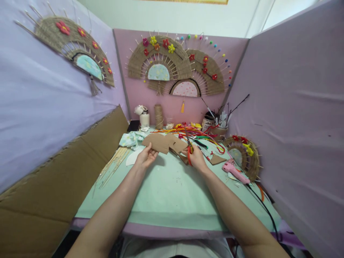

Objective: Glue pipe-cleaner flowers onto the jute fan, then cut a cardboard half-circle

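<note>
My left hand (147, 156) pinches the lower left edge of a half-round piece of brown cardboard (157, 142), held just above the table. My right hand (195, 157) is closed around a pair of scissors (190, 155) with orange-red handles, its blades pointing away from me. Another cardboard piece (176, 143) with a dark mark lies between the two hands, close to the right fingers; whether they also grip it I cannot tell. Under the left wrist a white half-round sheet (132, 158) rests on the table.
Thin wooden sticks (114, 165) and a patterned cloth (132, 139) lie at left. Coloured pipe cleaners (172, 132) spread across the back. At right are a pink glue gun (236, 172) with its cord, a cardboard scrap (217, 159) and a woven fan (248, 157). A twine spool (158, 117) stands behind.
</note>
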### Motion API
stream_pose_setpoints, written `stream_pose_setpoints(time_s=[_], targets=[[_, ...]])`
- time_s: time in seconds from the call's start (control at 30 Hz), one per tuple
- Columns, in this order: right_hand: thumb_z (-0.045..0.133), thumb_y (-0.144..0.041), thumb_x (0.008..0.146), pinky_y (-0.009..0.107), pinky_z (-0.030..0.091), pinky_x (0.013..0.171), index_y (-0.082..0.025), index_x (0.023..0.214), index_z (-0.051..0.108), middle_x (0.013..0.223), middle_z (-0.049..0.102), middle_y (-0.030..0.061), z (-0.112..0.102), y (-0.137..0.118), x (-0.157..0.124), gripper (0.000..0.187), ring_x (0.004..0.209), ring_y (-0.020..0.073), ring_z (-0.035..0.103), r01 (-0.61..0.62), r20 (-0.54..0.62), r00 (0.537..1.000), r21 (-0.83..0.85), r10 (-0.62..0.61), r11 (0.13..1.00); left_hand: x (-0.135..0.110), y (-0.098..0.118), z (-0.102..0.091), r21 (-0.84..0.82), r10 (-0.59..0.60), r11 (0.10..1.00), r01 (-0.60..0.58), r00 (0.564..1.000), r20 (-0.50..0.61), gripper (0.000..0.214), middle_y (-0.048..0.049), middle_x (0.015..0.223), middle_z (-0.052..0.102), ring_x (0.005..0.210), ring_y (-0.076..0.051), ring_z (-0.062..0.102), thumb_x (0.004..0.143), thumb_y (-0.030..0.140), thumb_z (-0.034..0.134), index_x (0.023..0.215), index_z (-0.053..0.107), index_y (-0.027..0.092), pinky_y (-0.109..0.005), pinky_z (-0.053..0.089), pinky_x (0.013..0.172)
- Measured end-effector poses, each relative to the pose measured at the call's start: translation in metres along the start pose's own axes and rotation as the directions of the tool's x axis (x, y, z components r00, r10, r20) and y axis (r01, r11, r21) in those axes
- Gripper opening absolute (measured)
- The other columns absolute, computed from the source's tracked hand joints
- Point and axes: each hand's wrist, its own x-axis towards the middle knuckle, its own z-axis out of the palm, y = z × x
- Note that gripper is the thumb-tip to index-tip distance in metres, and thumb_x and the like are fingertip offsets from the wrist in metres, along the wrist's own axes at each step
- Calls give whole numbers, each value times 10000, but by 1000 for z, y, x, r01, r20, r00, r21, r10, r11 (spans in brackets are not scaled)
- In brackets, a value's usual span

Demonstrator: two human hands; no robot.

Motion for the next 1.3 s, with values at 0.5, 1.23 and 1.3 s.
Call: stream_pose_setpoints(time_s=[0.5, 1.23, 1.3], targets=[[617, -338, 739, 244, 305, 561, -206, 871, 563, 770, 614, 18, 3, 8, 0, 194, 686, 166, 534, 58, 159, 987, -448, 16, 892, -2, 5, 3, -84, 23, 996, -23, 1000, 1, 143, -43, 822, 720, 766, -115, 697, 928, 155, 495, 1006, 615, 169, -267, 550, 846], [696, -561, 637, 306, 446, 639, -183, 815, 569, 772, 650, 41, -7, 0, 5, 437, 680, 183, 580, -9, -110, 993, 252, 38, 968, -4, -6, 2, -13, 35, 999, -34, 993, 113, 59, -25, 817, 705, 806, -117, 687, 900, 152, 548, 907, 602, 176, -290, 514, 902], [715, -557, 617, 298, 445, 593, -189, 795, 553, 743, 631, 21, -3, -5, 1, 439, 621, 166, 569, -54, -29, 997, 302, 66, 952, -4, -6, 2, -10, 29, 1000, -28, 994, 108, 59, -28, 807, 704, 796, -118, 687, 902, 156, 546, 907, 603, 170, -286, 522, 886]])
